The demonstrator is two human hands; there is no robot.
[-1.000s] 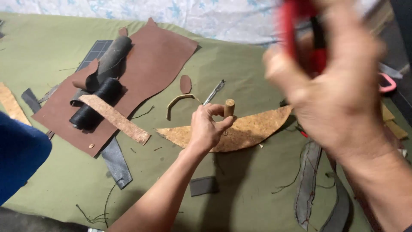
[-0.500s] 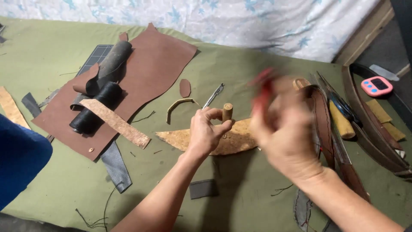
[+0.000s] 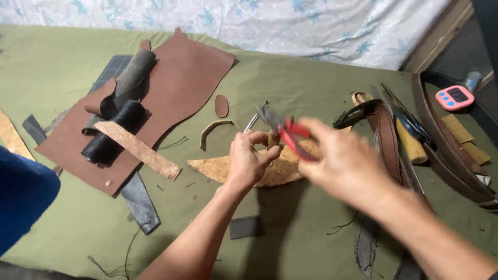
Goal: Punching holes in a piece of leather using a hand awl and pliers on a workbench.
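The cork-coloured piece (image 3: 259,168), a flat curved sliver, lies on the green cloth (image 3: 311,88) in the middle of the view, under both hands. It looks thin and light, fairly stiff but likely to crumble or tear at its pointed ends, so pressing it flat near the middle seems safer than lifting it by a tip. The left hand (image 3: 248,158) rests on it with fingers curled round a short wooden peg (image 3: 272,139) standing upright on the piece. The right hand (image 3: 345,163) is blurred; its fingers are closed around a red-handled tool (image 3: 291,136) whose dark metal end points toward the peg. What kind of tool it is cannot be made out, nor whether its tip touches anything. The right part of the cork piece is hidden behind that hand. Further out lie a brown leather sheet (image 3: 187,78) with dark rolls (image 3: 111,132) on it, leather straps (image 3: 386,135) at the right, and a pink timer (image 3: 455,97).
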